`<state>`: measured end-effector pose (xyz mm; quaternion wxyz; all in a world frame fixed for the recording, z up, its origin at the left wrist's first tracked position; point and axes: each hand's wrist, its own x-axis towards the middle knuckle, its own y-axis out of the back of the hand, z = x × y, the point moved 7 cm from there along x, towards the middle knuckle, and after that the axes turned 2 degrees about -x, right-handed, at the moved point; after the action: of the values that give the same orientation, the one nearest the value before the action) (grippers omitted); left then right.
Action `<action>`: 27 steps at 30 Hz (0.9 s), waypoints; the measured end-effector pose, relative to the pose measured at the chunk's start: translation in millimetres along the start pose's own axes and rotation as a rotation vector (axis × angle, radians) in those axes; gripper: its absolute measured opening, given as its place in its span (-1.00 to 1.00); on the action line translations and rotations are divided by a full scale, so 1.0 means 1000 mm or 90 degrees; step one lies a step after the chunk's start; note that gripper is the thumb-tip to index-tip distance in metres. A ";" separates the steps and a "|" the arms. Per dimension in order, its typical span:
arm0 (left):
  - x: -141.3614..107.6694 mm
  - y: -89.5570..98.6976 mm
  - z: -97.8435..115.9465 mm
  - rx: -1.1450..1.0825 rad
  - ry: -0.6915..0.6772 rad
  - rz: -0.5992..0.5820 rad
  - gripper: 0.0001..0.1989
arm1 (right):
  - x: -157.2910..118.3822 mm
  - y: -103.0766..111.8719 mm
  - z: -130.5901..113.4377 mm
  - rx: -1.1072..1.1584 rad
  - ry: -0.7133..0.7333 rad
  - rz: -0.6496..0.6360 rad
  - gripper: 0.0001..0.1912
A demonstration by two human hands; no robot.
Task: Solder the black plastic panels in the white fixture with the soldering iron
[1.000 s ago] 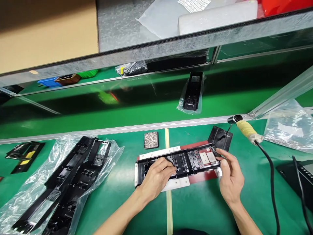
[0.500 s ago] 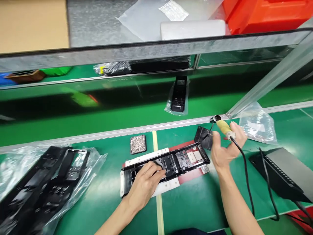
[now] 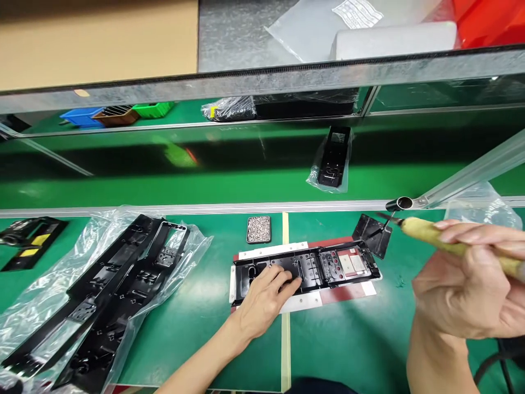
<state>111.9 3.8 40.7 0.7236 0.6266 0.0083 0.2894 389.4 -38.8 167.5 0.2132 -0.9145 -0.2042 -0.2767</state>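
My right hand (image 3: 471,279) is closed around the yellowed handle of a soldering iron (image 3: 424,232), its tip pointing left beside the metal ring of an iron stand (image 3: 404,203). The stand rests on a dark square plate (image 3: 369,236). A long black plastic housing (image 3: 307,271) lies open side up in a white and red fixture (image 3: 301,302). My left hand (image 3: 266,298) bears on the housing's left half with bent fingers. Whether a small part is under those fingertips is hidden.
A small tray of metallic shavings (image 3: 258,229) sits behind the fixture. On the left, more black housings (image 3: 123,290) lie in clear plastic bags. Another black panel (image 3: 334,156) leans on the green back wall, beneath a metal shelf edge (image 3: 262,76).
My right hand has taken hold of the soldering iron and drawn it right, out of the stand's ring. My left hand stays on the housing. The view has shifted left.
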 end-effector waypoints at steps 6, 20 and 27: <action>0.000 0.002 0.007 0.075 -0.036 0.023 -0.70 | -0.018 -0.047 -0.022 0.192 -0.068 -0.185 -0.90; -0.065 0.068 -0.089 0.021 0.256 0.533 -0.72 | -0.092 -0.112 -0.012 0.307 -0.316 -0.426 -0.62; -0.073 0.056 -0.111 -0.056 0.317 0.522 -0.81 | -0.109 -0.115 -0.008 0.269 -0.327 -0.463 -0.59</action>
<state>-12.9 75.2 42.1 0.5517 0.4586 -0.0785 0.6922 246.4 24.9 140.6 0.2263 -0.7596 -0.6075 -0.0517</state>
